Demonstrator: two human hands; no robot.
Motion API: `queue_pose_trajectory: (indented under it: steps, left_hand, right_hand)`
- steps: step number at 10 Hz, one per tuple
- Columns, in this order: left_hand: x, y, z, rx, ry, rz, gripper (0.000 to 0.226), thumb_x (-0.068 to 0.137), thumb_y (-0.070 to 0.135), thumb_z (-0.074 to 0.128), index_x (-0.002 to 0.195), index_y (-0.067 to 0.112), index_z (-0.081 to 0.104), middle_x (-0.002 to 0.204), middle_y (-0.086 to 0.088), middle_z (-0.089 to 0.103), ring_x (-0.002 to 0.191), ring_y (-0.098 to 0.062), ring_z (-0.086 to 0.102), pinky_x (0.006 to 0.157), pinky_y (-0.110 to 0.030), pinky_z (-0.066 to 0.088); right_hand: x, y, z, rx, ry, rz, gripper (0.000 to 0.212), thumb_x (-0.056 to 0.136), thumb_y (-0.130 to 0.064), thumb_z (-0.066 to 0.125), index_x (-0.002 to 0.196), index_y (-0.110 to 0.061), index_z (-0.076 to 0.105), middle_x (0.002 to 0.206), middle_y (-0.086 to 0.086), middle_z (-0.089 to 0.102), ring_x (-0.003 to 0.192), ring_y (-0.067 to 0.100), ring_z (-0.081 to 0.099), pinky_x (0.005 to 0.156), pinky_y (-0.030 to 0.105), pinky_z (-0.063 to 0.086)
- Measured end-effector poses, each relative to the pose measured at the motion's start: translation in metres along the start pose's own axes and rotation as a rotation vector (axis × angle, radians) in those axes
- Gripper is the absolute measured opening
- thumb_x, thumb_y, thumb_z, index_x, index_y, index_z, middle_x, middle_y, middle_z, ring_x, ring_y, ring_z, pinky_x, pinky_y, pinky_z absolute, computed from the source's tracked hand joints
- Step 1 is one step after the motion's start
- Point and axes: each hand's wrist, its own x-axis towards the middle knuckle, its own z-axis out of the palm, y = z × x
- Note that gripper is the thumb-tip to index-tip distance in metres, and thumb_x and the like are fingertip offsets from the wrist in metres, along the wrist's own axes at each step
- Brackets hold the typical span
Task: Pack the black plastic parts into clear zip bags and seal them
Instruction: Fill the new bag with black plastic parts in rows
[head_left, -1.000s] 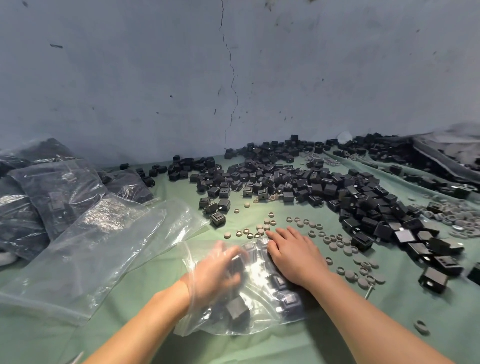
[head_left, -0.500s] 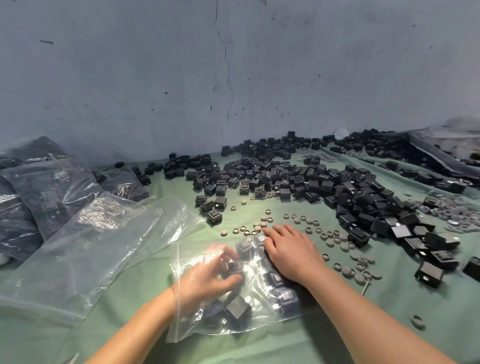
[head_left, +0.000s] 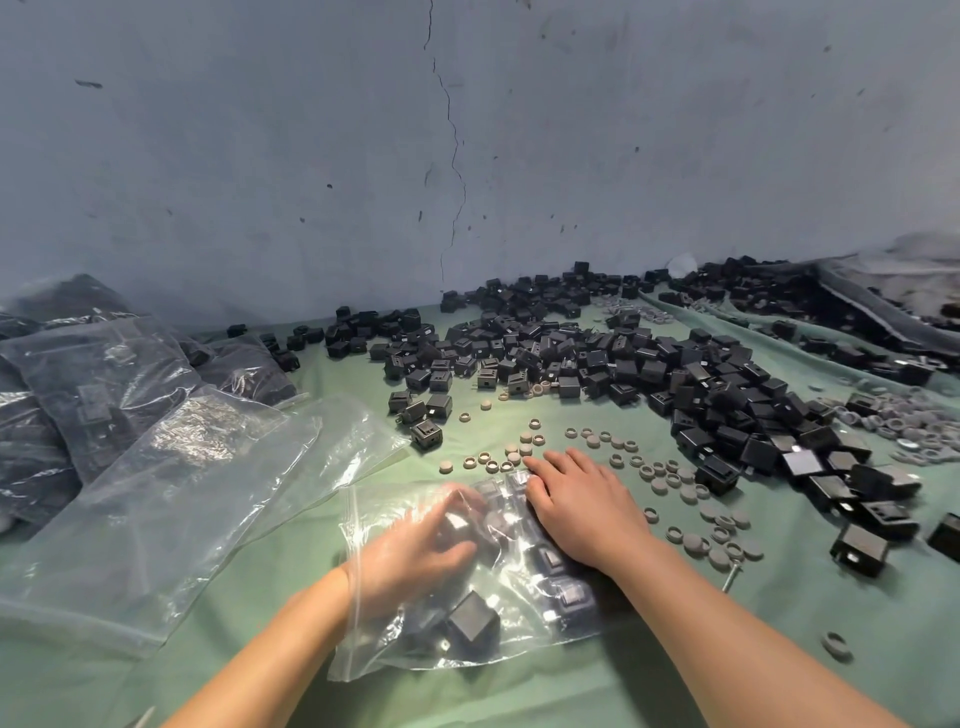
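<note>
No readable writing; marks on the parts (head_left: 649, 364) are too small to make out. Desk is covered in green cloth (head_left: 779, 649) and butts against a blue-grey wall (head_left: 623, 156) with a vertical crack (head_left: 454, 156) near the middle.

Bag (head_left: 524, 639) lies flat at near-centre of the desk. Its long axis runs roughly left-right, with the zip mouth facing left and several black parts inside.

Left hand (head_left: 415, 556) is inside the bag through the mouth, fingers and thumb curled round a part (head_left: 460, 522); it's slightly blurred. Right hand (head_left: 576, 509) lies flat on top of the bag's far-right end, fingers straight and together, tips just off the bag on the cloth.

Loose parts are piled from back-centre to the right edge. Grey caps (head_left: 618, 441) are scattered between pile and bag. Empty bags (head_left: 156, 493) lie left of centre, filled bags (head_left: 104, 374) at the left edge.
</note>
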Motion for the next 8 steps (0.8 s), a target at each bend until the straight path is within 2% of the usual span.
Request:
queue_pose_trajectory:
  steps: [1,2,3,4,5,6,7,8]
  left_hand:
    - [0.003,-0.002,0.006,0.031,0.062,-0.049,0.014,0.099,0.031,0.055,0.104,0.040,0.045,0.079,0.011,0.070,0.051,0.006,0.060,0.046,-0.012,0.045]
    - [0.004,-0.005,0.002,0.064,0.035,-0.046,0.022,0.097,0.032,0.056,0.117,0.032,0.047,0.081,0.009,0.062,0.053,0.007,0.056,0.050,-0.012,0.043]
    - [0.005,-0.001,0.001,0.122,-0.024,0.000,0.044,0.090,0.044,0.066,0.126,0.029,0.046,0.108,0.020,0.054,0.088,0.009,0.056,0.070,-0.004,0.043]
    - [0.008,0.004,0.008,0.139,0.008,-0.044,0.041,0.088,0.046,0.068,0.119,0.030,0.046,0.093,0.014,0.058,0.074,0.004,0.056,0.061,-0.006,0.043]
    - [0.008,0.004,0.011,0.114,0.052,-0.055,0.030,0.092,0.045,0.062,0.113,0.035,0.043,0.086,0.010,0.062,0.070,0.002,0.058,0.063,-0.012,0.048]
    - [0.007,0.007,0.011,0.041,0.097,-0.045,0.032,0.095,0.042,0.057,0.116,0.022,0.044,0.098,-0.003,0.063,0.082,-0.020,0.064,0.077,-0.034,0.057]
    - [0.007,0.007,0.011,-0.014,0.110,-0.097,0.037,0.093,0.048,0.054,0.113,0.018,0.046,0.097,-0.009,0.064,0.072,-0.021,0.063,0.065,-0.032,0.056]
    - [0.010,0.002,0.012,-0.017,0.114,-0.116,0.036,0.090,0.051,0.054,0.110,0.021,0.049,0.096,-0.008,0.065,0.064,-0.013,0.058,0.058,-0.028,0.051]
  right_hand:
    - [0.000,0.000,0.000,0.000,-0.003,-0.001,0.053,0.105,-0.042,0.016,0.157,-0.034,0.024,0.165,-0.005,0.024,0.154,0.017,0.011,0.125,0.043,0.010]
    - [0.000,0.000,0.000,0.000,-0.003,-0.003,0.053,0.105,-0.042,0.016,0.157,-0.034,0.024,0.165,-0.005,0.024,0.154,0.017,0.011,0.125,0.043,0.010]
    - [0.000,0.000,0.001,-0.003,0.003,-0.004,0.053,0.105,-0.042,0.016,0.157,-0.034,0.025,0.165,-0.005,0.025,0.154,0.017,0.012,0.125,0.043,0.011]
    - [0.001,0.001,0.001,-0.007,0.003,-0.003,0.053,0.105,-0.041,0.016,0.157,-0.034,0.024,0.165,-0.005,0.024,0.154,0.018,0.012,0.124,0.043,0.011]
    - [0.001,0.000,0.001,-0.007,0.003,-0.004,0.053,0.105,-0.041,0.016,0.157,-0.034,0.024,0.165,-0.005,0.024,0.153,0.018,0.012,0.124,0.043,0.011]
    - [0.001,0.001,0.001,-0.008,0.003,-0.005,0.053,0.105,-0.041,0.016,0.157,-0.034,0.024,0.165,-0.004,0.025,0.153,0.018,0.013,0.124,0.043,0.011]
    - [0.001,0.001,0.000,-0.011,-0.003,-0.004,0.053,0.105,-0.041,0.016,0.157,-0.033,0.024,0.165,-0.004,0.024,0.154,0.018,0.012,0.124,0.043,0.011]
    - [0.001,0.000,0.000,-0.010,-0.008,-0.003,0.053,0.105,-0.041,0.016,0.157,-0.033,0.024,0.165,-0.004,0.024,0.154,0.018,0.012,0.125,0.043,0.011]
